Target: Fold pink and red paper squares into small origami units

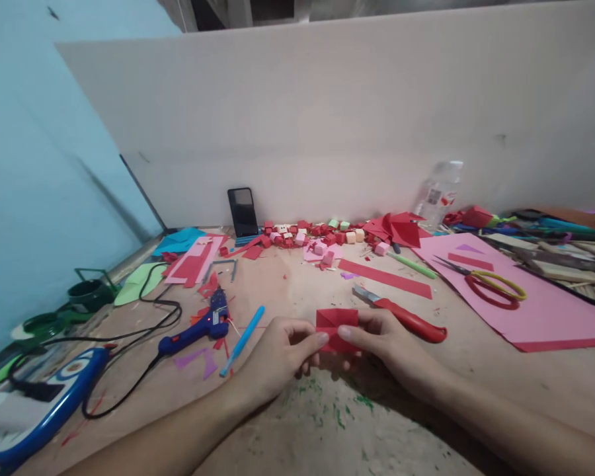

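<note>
A small folded piece of red paper point(335, 322) is held just above the table between both hands. My left hand point(277, 354) pinches its left side with thumb and fingers closed. My right hand point(381, 340) pinches its right side the same way. A red-handled utility knife point(406, 317) lies just behind my right hand. A light blue pen-like tool point(242, 340) lies to the left of my left hand.
A blue glue gun point(205, 324) with a black cord lies at left. Scissors point(486, 283) rest on a pink sheet point(550, 311) at right. Several small red and pink paper cubes point(317, 235), a phone point(242, 211) and a plastic bottle point(439, 192) line the back board.
</note>
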The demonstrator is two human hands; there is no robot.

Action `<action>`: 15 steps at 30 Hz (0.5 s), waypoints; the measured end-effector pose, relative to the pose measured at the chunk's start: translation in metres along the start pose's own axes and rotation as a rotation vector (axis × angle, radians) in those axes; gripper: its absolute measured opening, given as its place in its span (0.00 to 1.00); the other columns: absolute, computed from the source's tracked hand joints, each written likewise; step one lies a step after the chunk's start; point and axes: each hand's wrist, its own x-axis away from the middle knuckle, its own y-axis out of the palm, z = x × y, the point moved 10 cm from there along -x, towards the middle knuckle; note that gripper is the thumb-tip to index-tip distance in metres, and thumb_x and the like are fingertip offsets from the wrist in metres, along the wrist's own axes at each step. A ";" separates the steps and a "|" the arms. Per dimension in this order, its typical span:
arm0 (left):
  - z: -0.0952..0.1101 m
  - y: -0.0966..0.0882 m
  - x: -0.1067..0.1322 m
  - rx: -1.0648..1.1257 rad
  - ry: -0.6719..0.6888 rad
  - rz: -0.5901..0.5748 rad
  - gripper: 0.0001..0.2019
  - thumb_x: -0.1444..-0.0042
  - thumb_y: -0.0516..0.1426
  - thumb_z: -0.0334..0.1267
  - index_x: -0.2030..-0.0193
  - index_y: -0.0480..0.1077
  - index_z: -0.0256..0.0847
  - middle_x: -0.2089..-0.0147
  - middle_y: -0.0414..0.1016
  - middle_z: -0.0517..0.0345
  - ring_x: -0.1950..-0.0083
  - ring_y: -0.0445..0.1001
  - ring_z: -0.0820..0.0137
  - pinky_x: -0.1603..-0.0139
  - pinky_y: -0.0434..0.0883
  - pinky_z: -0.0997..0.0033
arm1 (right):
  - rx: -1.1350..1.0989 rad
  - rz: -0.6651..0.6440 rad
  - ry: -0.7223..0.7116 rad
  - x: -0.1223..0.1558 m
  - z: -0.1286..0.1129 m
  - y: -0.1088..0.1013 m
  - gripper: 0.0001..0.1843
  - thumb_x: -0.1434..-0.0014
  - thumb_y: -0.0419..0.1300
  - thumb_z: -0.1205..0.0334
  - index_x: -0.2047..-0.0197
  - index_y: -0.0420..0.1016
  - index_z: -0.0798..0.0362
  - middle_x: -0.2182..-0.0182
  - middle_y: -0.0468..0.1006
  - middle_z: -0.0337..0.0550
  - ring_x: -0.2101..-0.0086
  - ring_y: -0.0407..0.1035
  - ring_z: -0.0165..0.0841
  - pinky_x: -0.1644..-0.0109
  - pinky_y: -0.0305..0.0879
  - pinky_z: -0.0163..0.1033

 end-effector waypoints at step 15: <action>0.012 -0.001 0.006 -0.027 0.064 0.026 0.17 0.39 0.58 0.47 0.73 0.72 0.37 0.75 0.71 0.60 0.74 0.66 0.74 0.71 0.63 0.73 | -0.067 -0.054 0.080 -0.001 0.009 0.002 0.20 0.48 0.75 0.49 0.65 0.83 0.59 0.74 0.83 0.46 0.75 0.75 0.31 0.68 0.70 0.34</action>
